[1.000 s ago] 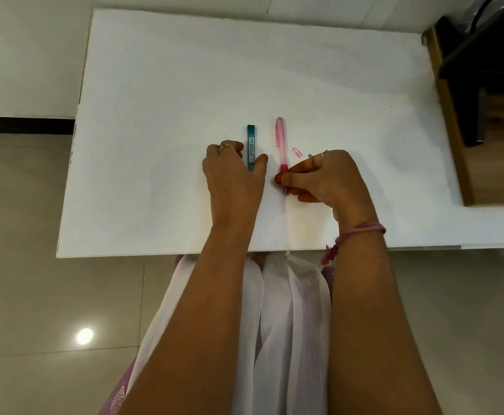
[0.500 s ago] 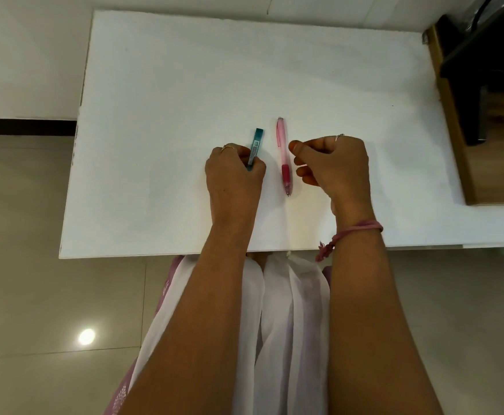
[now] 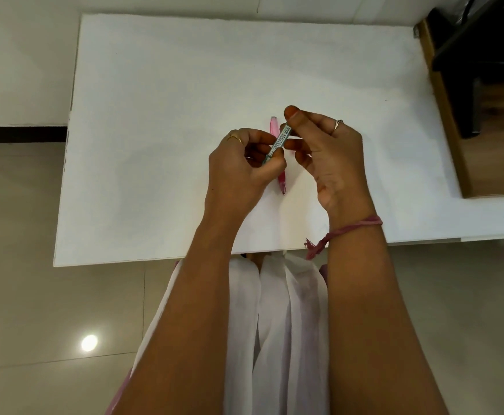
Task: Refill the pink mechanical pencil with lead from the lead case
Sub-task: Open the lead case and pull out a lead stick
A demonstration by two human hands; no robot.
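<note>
Teal, slim and labelled, the lead case [image 3: 278, 142] is tilted between both hands above the white worktop [image 3: 155, 115]. The left hand [image 3: 241, 172] has its fingers clamped on the lower end; the right hand [image 3: 331, 157] pinches the upper end between thumb and forefinger. Whether the case is open, or what lies inside, cannot be told. The pink mechanical pencil [image 3: 280, 178] lies flat on the worktop just below the fingers, partly hidden by them, tip toward the person. Half a second ago only the left hand gripped the case, low beside the pencil, while the right hand hovered empty; now the case is raised and both hold it.
</note>
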